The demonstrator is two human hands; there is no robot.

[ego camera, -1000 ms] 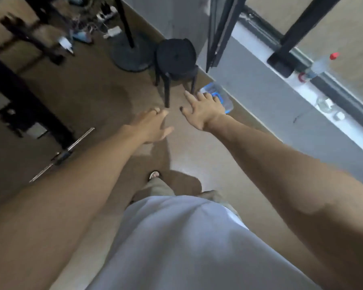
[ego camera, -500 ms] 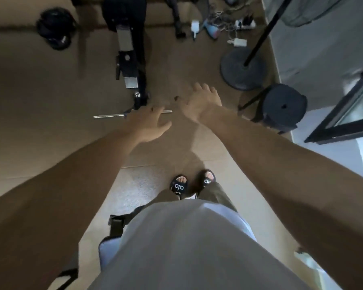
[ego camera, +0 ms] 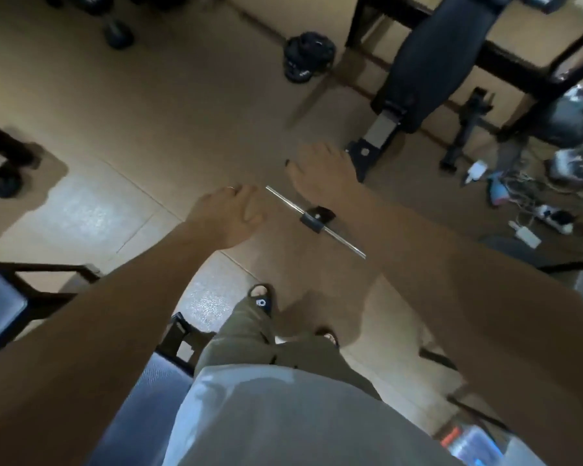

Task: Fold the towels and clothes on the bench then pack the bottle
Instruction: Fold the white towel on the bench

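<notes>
right now both my arms reach out ahead of me over the floor [ego camera: 148, 112]. my left hand [ego camera: 231, 215] hangs palm down toward eleven o'clock of my feet, its fingers [ego camera: 246, 193] loosely together and a little curled, holding nothing. my right hand [ego camera: 320, 173] is at about twelve o'clock, palm down too, the fingers relaxed and slightly spread, thumb out to the side, also with nothing in it.

between and just under my two hands a thin metal rod [ego camera: 313, 220] lies on the floor, running from eleven toward five o'clock through a small black block. past my right hand, at one o'clock, the black padded bench [ego camera: 435, 58] stands with its tabletop tilted away from me; i cannot see any towels or clothes on it from here. a dark weight plate [ego camera: 308, 57] lies at twelve o'clock, and a tangle of cables with a white power strip [ego camera: 552, 218] sits at three o'clock.

near my right hip, at five o'clock, a blurred clear plastic thing with an orange bit [ego camera: 468, 443] shows at the frame's bottom; i cannot tell whether it is the bottle. a blue-grey chair seat [ego camera: 0, 307] sits at nine o'clock. my sandalled foot [ego camera: 260, 297] points forward.
</notes>
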